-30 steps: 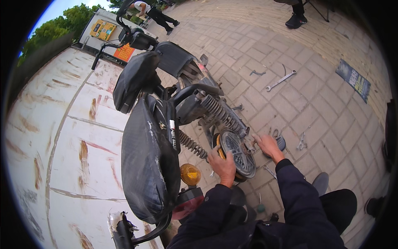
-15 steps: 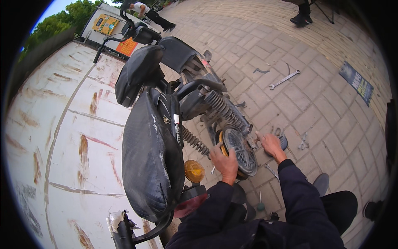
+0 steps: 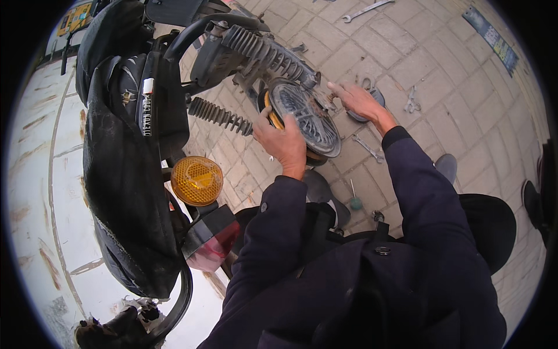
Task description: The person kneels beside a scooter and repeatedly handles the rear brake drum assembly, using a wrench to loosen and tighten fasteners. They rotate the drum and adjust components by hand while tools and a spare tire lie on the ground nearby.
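Observation:
A dusty, tyreless wheel [image 3: 311,121] with a spoked dark face and a yellow edge sits at the back of a black two-wheeler, below its coil shock absorber [image 3: 264,53]. My left hand [image 3: 283,141] is closed on the near-left edge of the wheel, thumb up against its face. My right hand [image 3: 361,103] reaches to the far-right side, beside the rusty axle fitting [image 3: 323,100]. Its index finger is stretched out; the other fingertips are partly hidden, and I see nothing held in them. A second coil spring [image 3: 220,115] stands left of my left hand.
A torn black seat [image 3: 131,203], an amber indicator [image 3: 196,181] and a red tail light [image 3: 214,241] lie left. On the paving are spanners [image 3: 368,148], [image 3: 367,10], small metal tools [image 3: 412,102] and a green-handled screwdriver [image 3: 355,202]. Another person's shoe [image 3: 532,203] is far right.
The view has tilted down and come nearer, so the two-wheeler and wheel appear larger and farther up. My left hand stays on the wheel's edge; my right stays by the axle, index finger straighter.

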`<state>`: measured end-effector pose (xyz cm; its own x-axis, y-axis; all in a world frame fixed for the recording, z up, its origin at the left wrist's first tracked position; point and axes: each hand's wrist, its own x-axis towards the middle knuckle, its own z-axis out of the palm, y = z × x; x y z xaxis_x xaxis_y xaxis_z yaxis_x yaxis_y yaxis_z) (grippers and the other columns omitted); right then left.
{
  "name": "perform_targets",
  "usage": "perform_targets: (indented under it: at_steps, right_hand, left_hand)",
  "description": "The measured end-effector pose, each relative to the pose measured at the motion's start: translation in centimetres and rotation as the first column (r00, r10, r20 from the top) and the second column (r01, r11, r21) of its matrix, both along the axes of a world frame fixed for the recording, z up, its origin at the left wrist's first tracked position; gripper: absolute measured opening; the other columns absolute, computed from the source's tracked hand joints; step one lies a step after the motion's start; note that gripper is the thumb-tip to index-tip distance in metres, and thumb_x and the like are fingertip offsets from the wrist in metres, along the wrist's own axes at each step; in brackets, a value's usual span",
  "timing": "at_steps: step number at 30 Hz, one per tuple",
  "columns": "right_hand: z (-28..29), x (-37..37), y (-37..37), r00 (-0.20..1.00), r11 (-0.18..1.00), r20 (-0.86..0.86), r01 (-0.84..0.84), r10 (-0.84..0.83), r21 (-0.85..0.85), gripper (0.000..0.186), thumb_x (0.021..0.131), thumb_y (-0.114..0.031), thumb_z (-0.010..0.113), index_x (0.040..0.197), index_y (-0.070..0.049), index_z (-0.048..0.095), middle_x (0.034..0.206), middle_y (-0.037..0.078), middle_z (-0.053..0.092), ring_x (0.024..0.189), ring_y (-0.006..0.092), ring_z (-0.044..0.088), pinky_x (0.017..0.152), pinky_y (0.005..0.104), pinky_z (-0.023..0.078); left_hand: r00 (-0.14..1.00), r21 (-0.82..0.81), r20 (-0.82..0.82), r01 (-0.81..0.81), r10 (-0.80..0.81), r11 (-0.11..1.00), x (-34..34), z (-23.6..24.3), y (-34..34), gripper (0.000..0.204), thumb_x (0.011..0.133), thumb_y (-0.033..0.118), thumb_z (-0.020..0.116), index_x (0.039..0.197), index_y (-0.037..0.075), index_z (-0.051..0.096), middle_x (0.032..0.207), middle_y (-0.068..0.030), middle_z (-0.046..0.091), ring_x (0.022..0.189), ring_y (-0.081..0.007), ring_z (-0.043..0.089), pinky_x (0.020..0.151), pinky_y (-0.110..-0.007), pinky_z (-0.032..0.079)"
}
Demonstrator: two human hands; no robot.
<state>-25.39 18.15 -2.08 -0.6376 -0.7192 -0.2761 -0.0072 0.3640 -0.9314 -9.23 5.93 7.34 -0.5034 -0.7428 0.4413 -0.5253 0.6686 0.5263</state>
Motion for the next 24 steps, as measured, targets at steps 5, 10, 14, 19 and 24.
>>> perform_targets:
  at_steps: [5, 10, 14, 19, 24]
  right_hand:
    - [-0.8, -0.4, 0.5, 0.994, 0.976, -0.096, -0.073, 0.054, -0.207, 0.056, 0.099, -0.056, 0.050, 0.095, 0.000, 0.060, 0.077, 0.011, 0.057, 0.072, 0.0242, 0.056, 0.067, 0.0393, 0.044]
    - [-0.8, 0.0, -0.5, 0.981, 0.985, -0.190, 0.000, 0.034, 0.175, 0.076, 0.098, -0.066, 0.041, 0.080, 0.006, 0.057, 0.067, 0.020, 0.055, 0.066, 0.0379, 0.052, 0.069, 0.0490, 0.043]
    - [-0.8, -0.5, -0.2, 1.000, 1.000, 0.002, 0.003, -0.003, 0.007, 0.075, 0.099, -0.065, 0.037, 0.080, 0.003, 0.062, 0.065, 0.010, 0.055, 0.064, 0.0240, 0.055, 0.064, 0.0410, 0.044]
    - [-1.7, -0.4, -0.4, 0.972, 0.994, -0.235, -0.024, -0.001, -0.107, 0.069, 0.102, -0.060, 0.035, 0.094, 0.001, 0.066, 0.073, 0.012, 0.058, 0.072, 0.0235, 0.057, 0.070, 0.0415, 0.047]
    - [-1.9, 0.1, -1.0, 0.946, 0.977, -0.317, 0.008, 0.061, 0.214, 0.053, 0.102, -0.051, 0.045, 0.106, -0.001, 0.063, 0.075, 0.012, 0.056, 0.075, 0.0226, 0.056, 0.069, 0.0392, 0.046]
  left_hand:
    - [1.000, -0.025, -0.005, 0.010, -0.010, 1.000, -0.2, 0.1, -0.1, 0.042, 0.080, 0.018, 0.064, 0.116, -0.004, 0.059, 0.113, -0.0228, 0.056, 0.110, -0.0411, 0.050, 0.100, -0.047, 0.037]
    - [0.999, -0.015, -0.013, 0.032, -0.033, 0.999, -0.1, 0.1, 0.0, 0.042, 0.080, 0.017, 0.063, 0.116, -0.004, 0.058, 0.112, -0.0232, 0.056, 0.110, -0.0407, 0.051, 0.099, -0.047, 0.037]
    - [0.999, -0.001, -0.016, 0.032, -0.032, 0.999, 0.0, 0.2, -0.1, 0.041, 0.080, 0.017, 0.062, 0.115, -0.004, 0.059, 0.112, -0.0233, 0.056, 0.110, -0.0411, 0.050, 0.099, -0.047, 0.037]
    - [0.999, -0.014, -0.009, 0.030, -0.030, 0.999, -0.3, 0.3, -0.1, 0.042, 0.080, 0.018, 0.062, 0.116, -0.004, 0.059, 0.111, -0.0236, 0.056, 0.109, -0.0417, 0.050, 0.098, -0.048, 0.037]
    - [1.000, -0.025, 0.019, 0.010, -0.009, 1.000, -0.2, 0.5, 0.1, 0.043, 0.081, 0.018, 0.062, 0.114, -0.010, 0.061, 0.114, -0.0256, 0.060, 0.109, -0.0383, 0.056, 0.100, -0.043, 0.041]
